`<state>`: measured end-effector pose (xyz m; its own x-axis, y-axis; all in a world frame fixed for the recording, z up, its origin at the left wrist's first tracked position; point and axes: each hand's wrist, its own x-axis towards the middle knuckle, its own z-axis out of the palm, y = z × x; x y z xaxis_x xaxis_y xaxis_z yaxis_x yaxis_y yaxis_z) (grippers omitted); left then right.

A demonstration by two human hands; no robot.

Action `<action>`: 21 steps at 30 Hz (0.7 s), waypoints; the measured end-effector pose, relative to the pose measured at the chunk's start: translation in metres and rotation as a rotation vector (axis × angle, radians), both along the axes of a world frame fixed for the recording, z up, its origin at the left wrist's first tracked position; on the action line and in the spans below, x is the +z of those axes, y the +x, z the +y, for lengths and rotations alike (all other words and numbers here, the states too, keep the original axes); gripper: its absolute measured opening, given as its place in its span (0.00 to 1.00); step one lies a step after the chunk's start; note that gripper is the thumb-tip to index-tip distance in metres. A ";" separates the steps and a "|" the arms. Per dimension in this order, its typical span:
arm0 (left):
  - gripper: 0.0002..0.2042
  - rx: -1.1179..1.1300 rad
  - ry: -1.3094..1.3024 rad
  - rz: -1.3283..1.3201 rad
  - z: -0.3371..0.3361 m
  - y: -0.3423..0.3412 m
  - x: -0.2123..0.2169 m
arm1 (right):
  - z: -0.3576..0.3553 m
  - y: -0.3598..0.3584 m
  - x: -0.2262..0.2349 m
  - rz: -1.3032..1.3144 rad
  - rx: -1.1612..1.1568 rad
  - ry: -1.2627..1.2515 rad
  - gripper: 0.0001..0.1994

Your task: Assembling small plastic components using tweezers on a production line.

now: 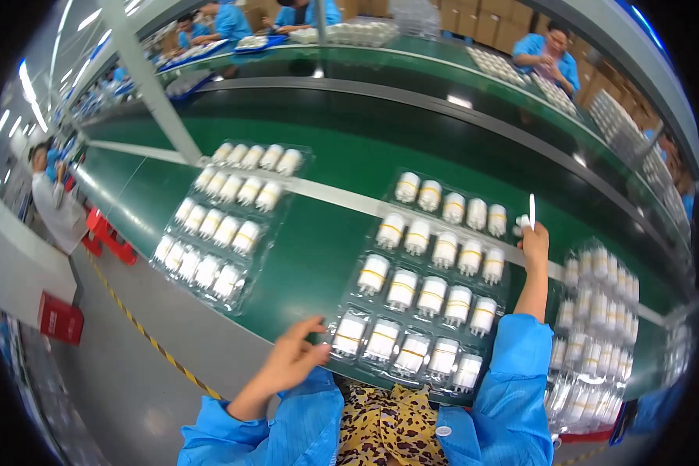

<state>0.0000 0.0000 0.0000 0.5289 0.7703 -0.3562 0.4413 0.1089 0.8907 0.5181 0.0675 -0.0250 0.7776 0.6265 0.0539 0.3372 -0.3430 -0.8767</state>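
In front of me lies a clear plastic tray [374,318] with rows of white cylindrical parts [431,295], each with a yellow band and small prongs at one end. My left hand [291,359] is at the tray's near left edge with its fingers apart; whether they touch the rim I cannot tell. Beyond the tray's far right corner, my right hand [534,247] is closed on a slim white stick [532,211] that points upward. A small white piece [522,224] shows beside those fingers; its kind is unclear.
Another filled tray [268,233] lies to the left on the green table [318,248]. Stacked filled trays [594,334] stand at the right. A metal post [151,85] rises at the far left. Several co-workers in blue sit across the line; a red stool [110,237] stands left.
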 end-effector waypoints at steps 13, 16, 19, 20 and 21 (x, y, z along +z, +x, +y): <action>0.30 0.185 -0.540 -0.737 0.009 0.015 -0.016 | 0.005 0.006 -0.039 0.320 0.071 0.131 0.12; 0.25 0.215 -0.504 -0.740 0.009 0.008 -0.001 | 0.011 -0.001 -0.033 0.538 0.143 0.216 0.14; 0.25 0.240 -0.482 -0.721 0.015 -0.008 0.010 | 0.028 -0.036 -0.019 0.582 0.122 0.315 0.13; 0.26 0.256 -0.455 -0.735 0.019 -0.015 0.013 | 0.038 -0.048 -0.012 0.577 0.129 0.310 0.13; 0.26 0.260 -0.461 -0.740 0.023 -0.023 0.022 | 0.047 -0.062 -0.004 0.567 0.207 0.307 0.13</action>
